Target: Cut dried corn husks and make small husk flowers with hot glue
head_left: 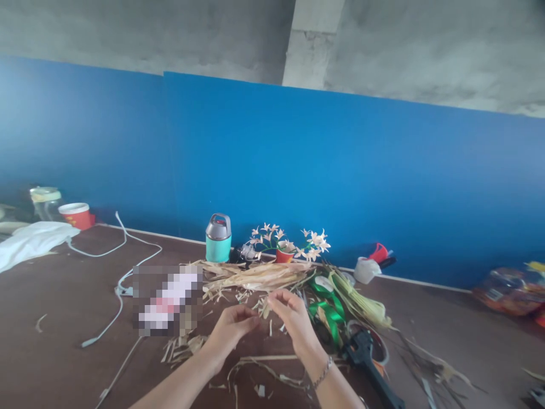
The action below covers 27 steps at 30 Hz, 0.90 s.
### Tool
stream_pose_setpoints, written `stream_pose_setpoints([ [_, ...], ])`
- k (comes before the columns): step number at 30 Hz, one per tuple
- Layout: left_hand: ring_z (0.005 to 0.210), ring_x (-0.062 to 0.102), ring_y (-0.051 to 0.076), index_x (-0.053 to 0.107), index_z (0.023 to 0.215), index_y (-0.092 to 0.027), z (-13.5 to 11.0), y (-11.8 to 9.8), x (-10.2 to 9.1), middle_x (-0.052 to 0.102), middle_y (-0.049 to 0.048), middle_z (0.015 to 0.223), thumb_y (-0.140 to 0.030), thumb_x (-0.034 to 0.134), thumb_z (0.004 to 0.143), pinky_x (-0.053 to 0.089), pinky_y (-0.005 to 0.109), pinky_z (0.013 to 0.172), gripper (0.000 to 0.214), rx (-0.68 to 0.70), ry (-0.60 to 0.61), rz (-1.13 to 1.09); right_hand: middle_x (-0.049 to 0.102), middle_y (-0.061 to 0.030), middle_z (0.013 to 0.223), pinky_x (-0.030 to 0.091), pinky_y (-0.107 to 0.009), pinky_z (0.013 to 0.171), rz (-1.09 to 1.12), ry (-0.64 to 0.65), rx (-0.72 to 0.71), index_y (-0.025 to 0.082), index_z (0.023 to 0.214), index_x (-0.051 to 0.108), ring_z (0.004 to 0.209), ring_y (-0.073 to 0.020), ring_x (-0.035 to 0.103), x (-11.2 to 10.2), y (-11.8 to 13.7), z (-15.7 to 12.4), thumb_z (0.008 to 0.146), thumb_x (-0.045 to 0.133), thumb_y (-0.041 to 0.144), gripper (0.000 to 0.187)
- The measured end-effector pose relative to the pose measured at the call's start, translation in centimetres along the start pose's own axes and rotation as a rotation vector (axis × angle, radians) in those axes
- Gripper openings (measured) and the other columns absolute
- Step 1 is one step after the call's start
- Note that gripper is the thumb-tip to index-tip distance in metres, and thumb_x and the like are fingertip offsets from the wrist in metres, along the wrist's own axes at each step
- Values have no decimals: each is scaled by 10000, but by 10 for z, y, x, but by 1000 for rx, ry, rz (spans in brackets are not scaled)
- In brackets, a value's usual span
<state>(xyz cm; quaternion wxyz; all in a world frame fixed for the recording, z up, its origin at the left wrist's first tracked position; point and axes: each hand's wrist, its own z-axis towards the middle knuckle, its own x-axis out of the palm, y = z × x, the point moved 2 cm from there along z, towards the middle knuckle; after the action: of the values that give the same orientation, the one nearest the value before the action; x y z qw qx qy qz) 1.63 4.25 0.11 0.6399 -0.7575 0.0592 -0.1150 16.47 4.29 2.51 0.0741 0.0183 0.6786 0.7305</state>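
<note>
Both my hands meet over the brown table (63, 318), just in front of a heap of dried husk strips (255, 275). My left hand (232, 328) has its fingers pinched together at the tips. My right hand (292, 315), with a bracelet at the wrist, curls its fingers toward the left one. A small pale husk piece (264, 307) sits between the fingertips of both hands. Green ribbon (327, 312) lies right beside my right hand.
A teal flask (218, 238), a red pot of pale paper flowers (289, 244), a tape dispenser (370, 262) and a black glue gun (366, 358) lie around. White cables (119, 284), a red cup (76, 215), a jar (45, 201) and white cloth (29, 238) sit left. Husk scraps litter the table.
</note>
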Motion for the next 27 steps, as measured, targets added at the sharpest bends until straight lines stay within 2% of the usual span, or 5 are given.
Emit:
stream_pose_setpoints([
  [9, 583, 539, 147, 633, 631, -144, 1, -1, -2, 634, -3, 586, -362, 670, 636, 379, 261, 613, 221, 35, 28, 1, 531, 22, 544, 306, -222, 489, -81, -12, -3, 135, 727, 662, 507, -102, 417, -4, -2, 4, 699, 609, 390, 262],
  [15, 565, 485, 124, 620, 613, -152, 0, -2, -1, 613, -2, 590, -417, 630, 673, 356, 243, 599, 272, 80, 36, 49, 660, -42, 675, 399, -267, 607, -590, -69, -183, 177, 707, 667, 642, -185, 570, -64, 39, 2, 714, 554, 332, 192],
  [21, 580, 464, 134, 591, 636, -178, -1, -3, 1, 582, -12, 602, -519, 602, 655, 371, 254, 605, 342, 86, 43, 90, 650, -85, 629, 376, -317, 557, -1357, -196, 303, 206, 618, 606, 668, -275, 626, -144, 33, -48, 750, 470, 357, 242],
  [23, 605, 472, 138, 585, 661, -184, -4, -4, 3, 580, -13, 634, -518, 577, 687, 377, 253, 622, 336, 114, 53, 93, 671, -135, 824, 399, -342, 602, -1450, -213, 377, 180, 750, 613, 805, -324, 631, -152, 15, -62, 688, 528, 291, 153],
  [27, 648, 488, 144, 566, 700, -190, -10, -6, 5, 587, -6, 692, -497, 538, 736, 374, 244, 630, 310, 147, 66, 84, 637, -171, 930, 427, -370, 684, -1503, -256, 420, 126, 943, 549, 911, -332, 615, -148, -18, -74, 649, 536, 183, 300],
])
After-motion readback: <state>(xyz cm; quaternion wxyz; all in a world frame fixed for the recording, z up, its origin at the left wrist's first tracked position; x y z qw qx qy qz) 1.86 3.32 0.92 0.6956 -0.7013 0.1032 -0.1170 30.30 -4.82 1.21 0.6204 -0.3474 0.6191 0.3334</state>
